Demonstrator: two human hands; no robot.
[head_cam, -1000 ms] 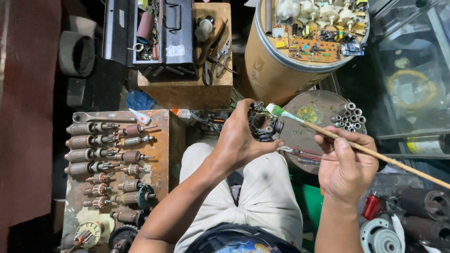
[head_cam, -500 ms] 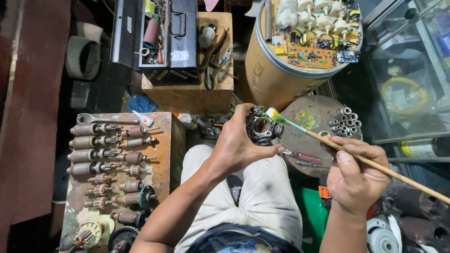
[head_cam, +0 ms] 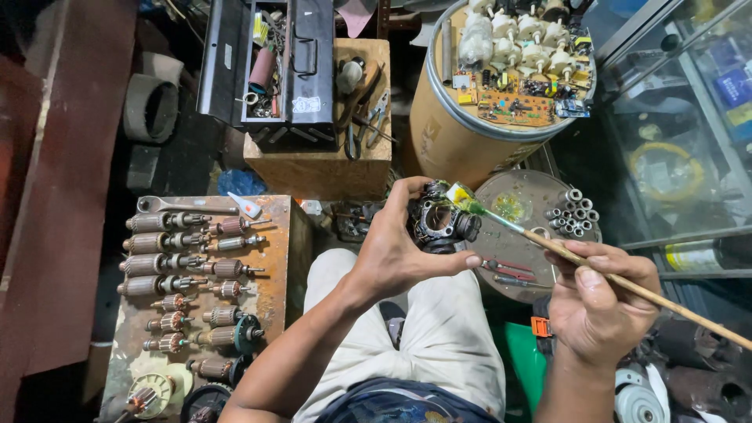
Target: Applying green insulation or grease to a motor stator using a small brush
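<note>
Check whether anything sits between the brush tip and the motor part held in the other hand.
Nothing visible does: the paintbrush in the right hand reaches the motor stator held by the left hand.

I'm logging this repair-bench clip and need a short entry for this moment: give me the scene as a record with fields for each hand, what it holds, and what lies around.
left hand: left hand grips a dark motor stator above the lap
right hand: right hand holds a long brush, bristle tip at the stator's rim
left side: rusty tray with rows of armatures
ahead: open toolbox on a wooden box; drum topped with circuit boards
right side: round metal lid with small sleeves
</note>
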